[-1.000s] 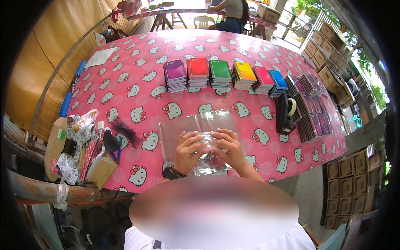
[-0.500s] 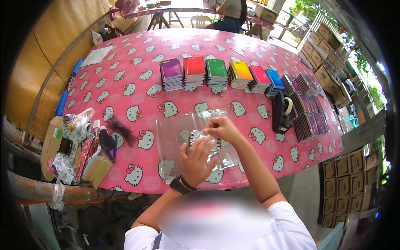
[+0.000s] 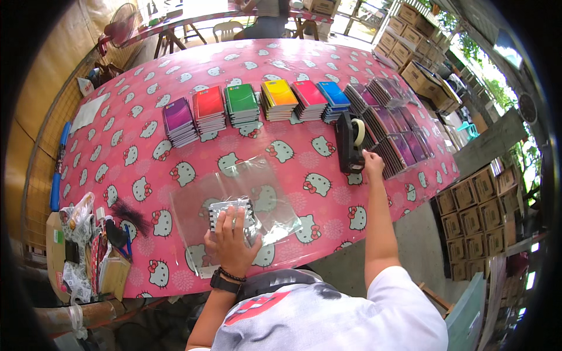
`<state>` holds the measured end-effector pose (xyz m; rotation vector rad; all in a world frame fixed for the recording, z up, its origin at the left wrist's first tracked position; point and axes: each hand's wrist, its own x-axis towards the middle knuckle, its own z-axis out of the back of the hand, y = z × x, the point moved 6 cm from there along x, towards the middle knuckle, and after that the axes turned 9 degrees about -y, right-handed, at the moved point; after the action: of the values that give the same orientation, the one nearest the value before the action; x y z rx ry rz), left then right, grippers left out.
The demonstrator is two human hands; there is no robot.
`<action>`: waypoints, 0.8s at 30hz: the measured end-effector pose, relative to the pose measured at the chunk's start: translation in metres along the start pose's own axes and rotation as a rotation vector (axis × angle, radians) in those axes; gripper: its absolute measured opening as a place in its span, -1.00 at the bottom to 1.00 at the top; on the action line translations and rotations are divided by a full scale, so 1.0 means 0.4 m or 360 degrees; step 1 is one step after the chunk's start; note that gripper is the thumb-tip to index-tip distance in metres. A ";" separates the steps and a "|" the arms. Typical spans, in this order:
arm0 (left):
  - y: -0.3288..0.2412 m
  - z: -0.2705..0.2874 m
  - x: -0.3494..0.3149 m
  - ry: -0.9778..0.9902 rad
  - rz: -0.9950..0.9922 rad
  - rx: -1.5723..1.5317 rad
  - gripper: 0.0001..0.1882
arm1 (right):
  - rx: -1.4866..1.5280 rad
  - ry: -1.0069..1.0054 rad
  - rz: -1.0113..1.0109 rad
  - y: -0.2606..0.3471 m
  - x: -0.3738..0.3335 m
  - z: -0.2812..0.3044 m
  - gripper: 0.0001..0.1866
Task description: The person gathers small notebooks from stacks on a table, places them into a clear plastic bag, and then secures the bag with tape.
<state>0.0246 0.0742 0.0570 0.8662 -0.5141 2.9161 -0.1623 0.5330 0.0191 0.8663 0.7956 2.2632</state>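
Note:
My left hand (image 3: 232,241) presses flat on a small bagged stack of notebooks (image 3: 232,212), which lies on a pile of clear plastic bags (image 3: 234,199) near the table's front edge. My right hand (image 3: 371,161) is stretched out to the right and touches the lower end of a black tape dispenser (image 3: 349,140) holding a pale roll of tape. Whether its fingers pinch the tape end cannot be made out.
On the pink patterned tablecloth (image 3: 146,152) stand stacks of purple (image 3: 179,121), red (image 3: 209,109), green (image 3: 242,104), yellow (image 3: 278,98), pink (image 3: 308,98) and blue notebooks (image 3: 336,97). Wrapped bundles (image 3: 398,137) lie right; clutter (image 3: 88,245) left; cardboard boxes (image 3: 474,205) beyond the edge.
Both hands were on the bagged stack a second ago. My right hand has left it and reached right to the tape dispenser, while my left hand stays pressing down on the stack.

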 end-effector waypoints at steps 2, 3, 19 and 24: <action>0.001 0.004 0.002 -0.0013 -0.0003 0.0052 -0.19 | -0.0068 0.0379 -0.0278 -0.014 0.010 -0.055 -0.64; -0.002 0.007 0.004 -0.0016 -0.0011 0.0075 -0.19 | 0.0058 0.0286 -0.0173 -0.006 0.012 -0.047 -0.65; 0.025 0.026 -0.008 -0.0040 0.0113 0.0115 -0.21 | 0.1102 0.1895 0.0238 0.478 -0.465 -0.129 -0.85; 0.014 0.036 0.012 -0.0016 0.0184 0.0063 -0.20 | 0.0489 0.2586 0.1925 0.832 -0.709 -0.063 -0.72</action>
<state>0.0272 0.0639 0.0692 0.8853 -0.5259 3.0377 -0.1048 0.1127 0.1280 -1.0850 1.4752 3.8205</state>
